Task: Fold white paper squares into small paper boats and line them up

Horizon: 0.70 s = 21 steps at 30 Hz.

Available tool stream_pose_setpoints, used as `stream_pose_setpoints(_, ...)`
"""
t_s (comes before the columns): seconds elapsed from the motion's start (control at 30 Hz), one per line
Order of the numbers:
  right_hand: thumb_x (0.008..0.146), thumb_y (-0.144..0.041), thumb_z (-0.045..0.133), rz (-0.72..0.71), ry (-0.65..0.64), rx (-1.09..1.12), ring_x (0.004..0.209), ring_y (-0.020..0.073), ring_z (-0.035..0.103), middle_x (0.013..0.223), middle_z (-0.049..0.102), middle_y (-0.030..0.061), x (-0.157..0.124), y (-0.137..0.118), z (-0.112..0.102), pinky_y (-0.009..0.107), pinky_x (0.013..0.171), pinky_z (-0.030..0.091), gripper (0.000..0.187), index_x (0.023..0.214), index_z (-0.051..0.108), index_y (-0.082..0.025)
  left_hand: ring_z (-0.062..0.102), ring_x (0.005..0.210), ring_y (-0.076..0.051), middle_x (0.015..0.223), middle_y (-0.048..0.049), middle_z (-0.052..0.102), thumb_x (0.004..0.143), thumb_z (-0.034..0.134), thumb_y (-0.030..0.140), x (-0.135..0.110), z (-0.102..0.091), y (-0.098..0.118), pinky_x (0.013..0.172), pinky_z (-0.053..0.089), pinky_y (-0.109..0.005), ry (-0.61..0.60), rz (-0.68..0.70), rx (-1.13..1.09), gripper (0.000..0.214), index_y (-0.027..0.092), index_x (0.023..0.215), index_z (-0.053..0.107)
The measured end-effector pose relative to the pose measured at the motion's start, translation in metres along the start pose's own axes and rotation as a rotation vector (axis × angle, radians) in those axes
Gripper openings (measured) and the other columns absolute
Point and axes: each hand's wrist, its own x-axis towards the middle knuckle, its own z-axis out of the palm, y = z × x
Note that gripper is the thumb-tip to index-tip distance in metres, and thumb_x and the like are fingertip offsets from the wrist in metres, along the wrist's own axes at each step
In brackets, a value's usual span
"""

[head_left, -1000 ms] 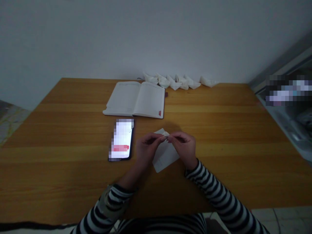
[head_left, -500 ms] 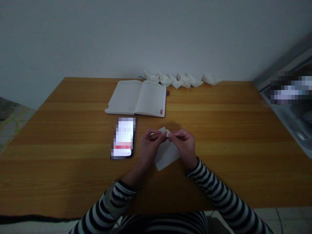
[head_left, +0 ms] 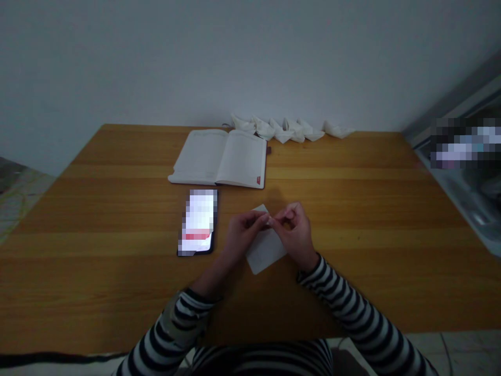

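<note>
Pinching small white piece (head_left: 270, 220) above white sheet (head_left: 265, 253) with left hand (head_left: 240, 233) and right hand (head_left: 298, 235); now covering more of piece than half a second ago, suggesting shaping in progress, not release.

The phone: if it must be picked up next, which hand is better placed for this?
Probably the left hand. The phone lies just to its left, while the right hand is farther off, beyond the left. Both are busy at the paper, so neither looks free.
</note>
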Motion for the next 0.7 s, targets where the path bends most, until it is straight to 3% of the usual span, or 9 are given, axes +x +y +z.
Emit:
stream_pose_setpoints(0.1, 0.082, -0.02, 0.069, -0.021, -0.071, -0.08, 0.066, 0.0123, 0.056, 0.073, 0.056, -0.0046, -0.001, -0.0005, -0.0006, 0.027, 0.065, 0.047, 0.024, 0.087, 0.046, -0.024, 0.062, 0.056, -0.014, 0.061, -0.002, 0.068, 0.087, 0.063, 0.037, -0.0024, -0.0025, 0.002, 0.057, 0.048, -0.024, 0.014, 0.101, 0.256, 0.029, 0.016, 0.068, 0.067)
stream_pose_setpoints(0.23, 0.084, -0.024, 0.068, 0.02, -0.116, 0.0, 0.073, 0.013, 0.06, 0.079, 0.059, -0.0026, -0.0018, -0.0016, 0.0004, 0.028, 0.069, 0.05, 0.019, 0.091, 0.05, -0.024, 0.055, 0.05, -0.012, 0.054, 0.0009, 0.06, 0.089, 0.059, 0.031, -0.0072, -0.0049, 0.0048, 0.052, 0.04, -0.022, 0.111, 0.223, 0.499, 0.032, 0.016, 0.061, 0.061)
stream_pose_setpoints(0.33, 0.087, -0.035, 0.066, 0.121, -0.163, 0.119, 0.069, 0.012, 0.062, 0.08, 0.062, -0.0019, 0.0, -0.0037, 0.0001, 0.025, 0.064, 0.05, 0.019, 0.096, 0.053, -0.024, 0.055, 0.051, -0.011, 0.06, 0.0006, 0.064, 0.091, 0.057, 0.031, -0.0083, -0.005, 0.0048, 0.054, 0.042, -0.022, 0.149, 0.258, 0.491, 0.027, 0.016, 0.07, 0.066)
stream_pose_setpoints(0.5, 0.09, -0.047, 0.061, 0.315, -0.266, 0.247, 0.048, 0.0098, 0.053, 0.063, 0.063, -0.0038, 0.0047, -0.0078, -0.0017, 0.019, 0.04, 0.038, 0.031, 0.109, 0.058, -0.023, 0.06, 0.066, -0.013, 0.074, -0.0012, 0.069, 0.09, 0.06, 0.027, -0.0068, -0.0036, 0.0016, 0.064, 0.046, -0.024, 0.11, 0.381, 0.504, 0.017, 0.019, 0.094, 0.075)
stream_pose_setpoints(0.6, 0.085, -0.041, 0.069, 0.316, -0.245, 0.281, 0.053, 0.0107, 0.058, 0.066, 0.065, -0.004, 0.0064, -0.0082, -0.0031, 0.02, 0.044, 0.044, 0.036, 0.115, 0.058, -0.024, 0.057, 0.064, -0.013, 0.072, -0.0014, 0.065, 0.094, 0.055, 0.03, -0.0057, -0.004, 0.0021, 0.064, 0.045, -0.025, 0.087, 0.409, 0.432, 0.026, 0.019, 0.104, 0.076)
stream_pose_setpoints(0.7, 0.082, -0.034, 0.073, 0.258, -0.207, 0.26, 0.055, 0.0097, 0.059, 0.069, 0.064, -0.0048, 0.0061, -0.0073, -0.0042, 0.02, 0.049, 0.049, 0.035, 0.113, 0.061, -0.024, 0.056, 0.062, -0.013, 0.072, -0.0012, 0.064, 0.094, 0.055, 0.033, -0.0053, -0.0033, 0.0033, 0.061, 0.044, -0.024, 0.06, 0.351, 0.335, 0.029, 0.018, 0.108, 0.075)
